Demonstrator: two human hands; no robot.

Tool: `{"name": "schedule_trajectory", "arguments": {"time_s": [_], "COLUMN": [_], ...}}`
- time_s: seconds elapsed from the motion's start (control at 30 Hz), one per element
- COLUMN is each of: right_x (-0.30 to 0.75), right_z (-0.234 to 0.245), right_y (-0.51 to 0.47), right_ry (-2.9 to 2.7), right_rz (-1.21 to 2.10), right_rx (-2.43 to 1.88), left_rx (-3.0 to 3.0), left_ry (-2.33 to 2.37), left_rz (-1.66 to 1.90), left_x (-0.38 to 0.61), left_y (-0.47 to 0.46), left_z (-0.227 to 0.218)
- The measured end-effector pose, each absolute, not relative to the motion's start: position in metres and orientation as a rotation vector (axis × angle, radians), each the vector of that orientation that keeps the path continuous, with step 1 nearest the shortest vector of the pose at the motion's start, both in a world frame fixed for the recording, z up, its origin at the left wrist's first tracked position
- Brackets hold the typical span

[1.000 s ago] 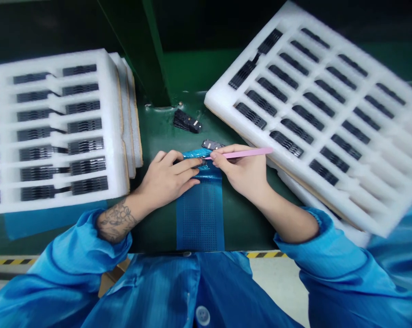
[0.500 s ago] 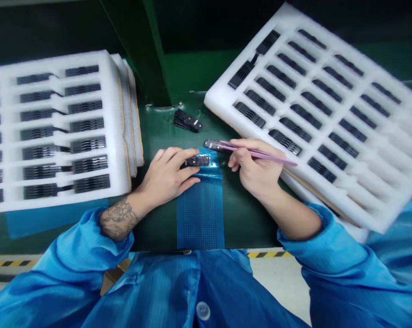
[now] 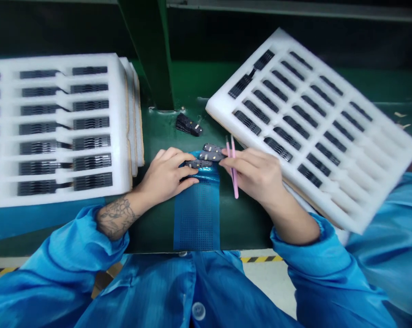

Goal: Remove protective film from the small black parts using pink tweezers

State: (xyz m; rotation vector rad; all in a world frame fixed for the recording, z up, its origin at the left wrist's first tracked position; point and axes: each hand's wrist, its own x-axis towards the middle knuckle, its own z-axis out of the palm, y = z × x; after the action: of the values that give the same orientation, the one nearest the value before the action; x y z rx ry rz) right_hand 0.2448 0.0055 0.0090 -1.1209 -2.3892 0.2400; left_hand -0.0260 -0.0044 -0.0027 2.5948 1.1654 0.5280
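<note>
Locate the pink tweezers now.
In the head view, the pink tweezers are gripped upright in the right hand, just right of the black parts above the blue strip.

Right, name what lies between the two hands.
Head view: small black electronic parts lie between the left hand and right hand, over blue film.

Left hand [image 3: 165,175], right hand [image 3: 255,175] close together

Bright, even light, seems to come from overhead; shadows soft and faint. Glare on the blue film [image 3: 206,174] and glossy green surface [image 3: 165,132]. Right foam tray [image 3: 380,182] smeared by motion blur, worst at its far corner. Wide-angle bowing toward frame edges. Centre fairly sharp.
</note>
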Motion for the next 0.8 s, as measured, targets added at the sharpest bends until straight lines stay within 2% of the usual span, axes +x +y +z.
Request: {"name": "schedule_trajectory", "arguments": {"time_s": [0.13, 0.23, 0.3, 0.53, 0.8], "right_x": [0.249, 0.245, 0.243, 0.231, 0.219], "right_z": [0.011, 0.01, 0.01, 0.008, 0.007], "right_y": [0.007, 0.01, 0.011, -0.006, 0.001], "right_ry": [-2.352, -2.376, -2.341, -1.747, -1.465], "right_rz": [0.013, 0.069, 0.231, 1.177, 1.552], "right_rx": [-1.284, -1.306, -1.266, -1.054, -1.123], "left_rx": [2.589, 2.58, 2.559, 2.524, 2.428], "left_ry": [1.166, 1.164, 1.164, 1.198, 1.229], "left_rz": [0.537, 0.54, 0.538, 0.551, 0.56], "left_x": [-0.027, -0.027, -0.026, -0.023, -0.023], "left_y": [-0.004, -0.004, -0.003, -0.003, -0.003], "left_z": [-0.003, -0.003, -0.003, -0.005, -0.004]}}
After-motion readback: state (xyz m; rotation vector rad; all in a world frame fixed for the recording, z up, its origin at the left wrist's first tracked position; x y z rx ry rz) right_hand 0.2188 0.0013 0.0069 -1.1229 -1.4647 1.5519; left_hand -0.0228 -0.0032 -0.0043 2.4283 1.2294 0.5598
